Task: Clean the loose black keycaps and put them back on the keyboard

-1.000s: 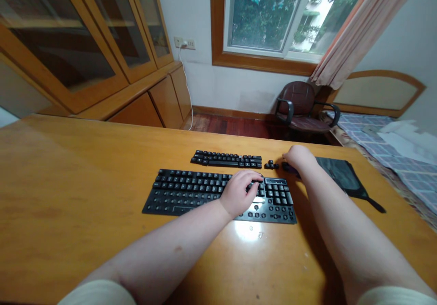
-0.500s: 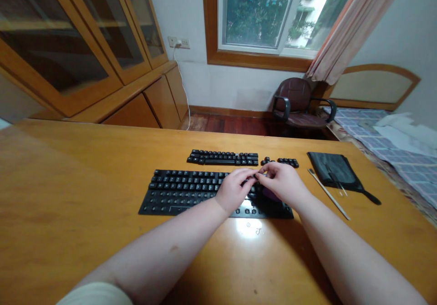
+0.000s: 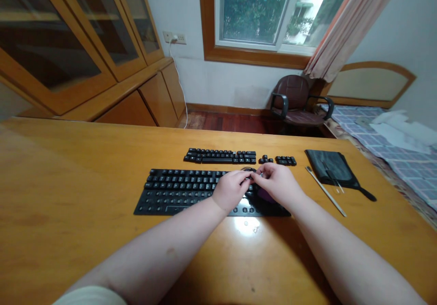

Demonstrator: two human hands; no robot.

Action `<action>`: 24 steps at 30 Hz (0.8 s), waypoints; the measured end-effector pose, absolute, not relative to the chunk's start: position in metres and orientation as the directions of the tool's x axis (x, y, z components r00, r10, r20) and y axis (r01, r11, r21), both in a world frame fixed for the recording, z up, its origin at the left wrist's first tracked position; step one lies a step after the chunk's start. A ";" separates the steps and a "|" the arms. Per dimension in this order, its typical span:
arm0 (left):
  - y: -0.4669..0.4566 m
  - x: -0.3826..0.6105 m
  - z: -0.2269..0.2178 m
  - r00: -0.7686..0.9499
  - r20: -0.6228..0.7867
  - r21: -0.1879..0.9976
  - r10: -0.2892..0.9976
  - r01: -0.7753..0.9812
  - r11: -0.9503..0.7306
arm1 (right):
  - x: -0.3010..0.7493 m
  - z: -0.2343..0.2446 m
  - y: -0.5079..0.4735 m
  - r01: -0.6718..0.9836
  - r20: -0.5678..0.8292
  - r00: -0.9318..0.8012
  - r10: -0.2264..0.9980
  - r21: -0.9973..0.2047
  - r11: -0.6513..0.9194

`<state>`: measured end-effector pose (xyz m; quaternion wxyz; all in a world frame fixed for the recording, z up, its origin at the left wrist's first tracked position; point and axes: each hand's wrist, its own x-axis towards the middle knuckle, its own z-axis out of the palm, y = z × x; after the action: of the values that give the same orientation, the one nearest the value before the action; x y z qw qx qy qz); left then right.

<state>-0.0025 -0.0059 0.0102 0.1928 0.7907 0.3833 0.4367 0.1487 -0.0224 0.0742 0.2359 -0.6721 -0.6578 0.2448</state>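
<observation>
Keyboard [image 3: 186, 186] lies flat on the bench [image 3: 85, 173], partly hidden by both arms. Above its right part, the left hand [image 3: 229, 189] and right hand [image 3: 278, 182] have their fingers in narrow pinches on a small dark item [image 3: 251, 170], perhaps a looped tool; blur hides which. Good handling calls for a light, steady grip and wrists clear of its bare switches [image 3: 165, 195]. Letters on the loose keycaps [image 3: 220, 156] beyond it are unreadable; no brand shows.
</observation>
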 end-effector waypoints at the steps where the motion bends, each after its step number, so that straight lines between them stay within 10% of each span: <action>1: -0.006 -0.003 0.010 0.335 0.541 0.627 0.771 0.451 -0.635 | 0.148 0.074 -0.023 0.786 -0.015 0.019 1.000 -0.618 -0.025; 15: -0.004 -0.007 0.018 0.082 0.476 0.834 0.875 0.273 -0.479 | 0.159 0.060 -0.017 0.624 0.294 -0.070 0.953 -0.732 0.272; 24: -0.005 -0.007 0.013 0.034 0.522 0.831 0.852 0.203 -0.517 | 0.151 0.049 -0.015 0.166 0.335 0.072 0.939 -0.933 0.320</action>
<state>-0.0070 -0.0046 0.0134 0.2854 0.6598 0.4000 0.5685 0.1506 -0.0151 0.0489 0.5609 -0.4703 -0.5877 0.3447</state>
